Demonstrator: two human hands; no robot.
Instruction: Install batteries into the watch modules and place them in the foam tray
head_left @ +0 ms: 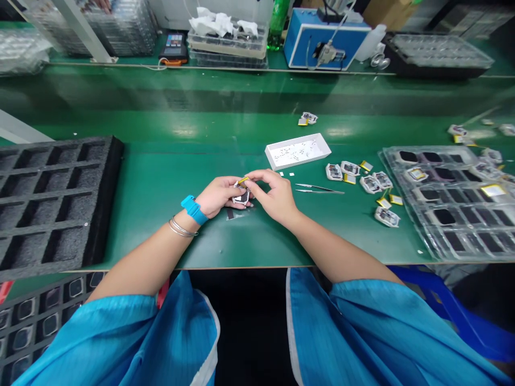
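Note:
My left hand (220,194) is closed around a small white smartwatch case (241,197), its open side with dark inner parts facing up. A yellow-edged battery (243,180) sits at the case's upper edge, pinched between the thumb and fingers of my right hand (273,193). Just below the hands lies a small clear film piece with a dark strip (230,214). To the right rest metal tweezers (319,189). Behind them stands a shallow white box (298,151) holding many tiny pieces, with two small white squares (287,174) by its front edge.
Several open watch cases with batteries (370,184) lie right of the tweezers. Beyond them a clear tray (426,209) holds dark parts. A black foam tray (60,198) occupies the left. On the back shelf stand a blue machine (298,37) and plastic boxes (229,48).

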